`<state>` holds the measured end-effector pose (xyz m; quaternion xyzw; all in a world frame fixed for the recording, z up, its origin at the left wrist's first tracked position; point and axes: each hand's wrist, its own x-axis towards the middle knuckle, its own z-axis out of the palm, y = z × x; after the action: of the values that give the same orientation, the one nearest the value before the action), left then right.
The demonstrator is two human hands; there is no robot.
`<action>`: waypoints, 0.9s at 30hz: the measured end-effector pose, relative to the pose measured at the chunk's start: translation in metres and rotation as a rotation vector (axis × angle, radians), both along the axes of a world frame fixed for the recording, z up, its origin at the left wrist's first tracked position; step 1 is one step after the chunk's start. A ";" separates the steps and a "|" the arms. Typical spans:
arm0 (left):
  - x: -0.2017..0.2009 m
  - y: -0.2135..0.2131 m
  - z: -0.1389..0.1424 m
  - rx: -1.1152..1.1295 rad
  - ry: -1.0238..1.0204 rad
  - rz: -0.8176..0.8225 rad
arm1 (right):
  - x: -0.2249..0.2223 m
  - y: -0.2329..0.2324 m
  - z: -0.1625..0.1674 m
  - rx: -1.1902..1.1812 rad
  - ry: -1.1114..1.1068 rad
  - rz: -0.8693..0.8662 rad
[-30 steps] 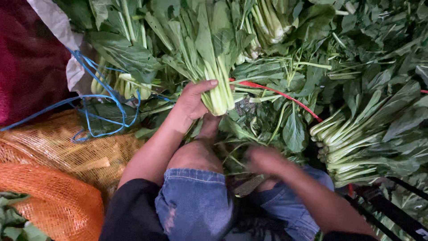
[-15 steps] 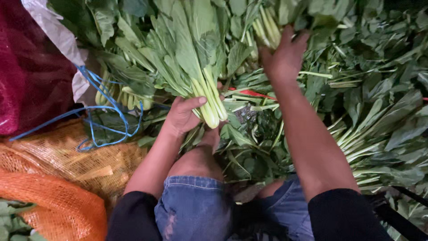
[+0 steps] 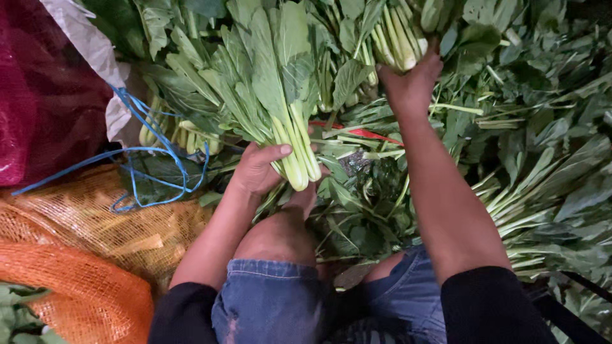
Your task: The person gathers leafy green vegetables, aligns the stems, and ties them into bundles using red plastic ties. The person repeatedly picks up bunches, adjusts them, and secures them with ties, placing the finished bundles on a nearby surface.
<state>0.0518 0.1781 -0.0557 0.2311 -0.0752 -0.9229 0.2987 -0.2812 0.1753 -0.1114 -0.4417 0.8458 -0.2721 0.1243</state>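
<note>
the bunch of leafy greens is lying with its pale stem ends pointing down toward the bare knee and its leaves fanning up and away from that knee. the left hand is curling round the stems just above the knee, thumb across them, gripping. the right hand is reaching well beyond the knee, fingers closing on 1 more cluster of stems. blue string is looping left of the knee.

A bunch of greens is held above the knee; mesh sacks are located left, a cord behind them, stalk bundles right.
</note>
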 end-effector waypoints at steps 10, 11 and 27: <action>0.001 -0.003 0.000 0.006 -0.041 0.007 | -0.008 -0.011 0.049 0.029 -0.785 -0.046; 0.002 -0.004 0.000 0.008 -0.048 0.003 | -0.016 -0.013 0.055 0.035 -0.916 -0.079; 0.014 -0.007 -0.009 -0.014 -0.007 -0.048 | 0.008 0.000 0.034 -0.048 -0.015 0.273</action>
<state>0.0660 0.1707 -0.0644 0.2304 -0.0883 -0.9283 0.2781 -0.2737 0.1748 -0.0772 -0.5532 0.7703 -0.2761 0.1560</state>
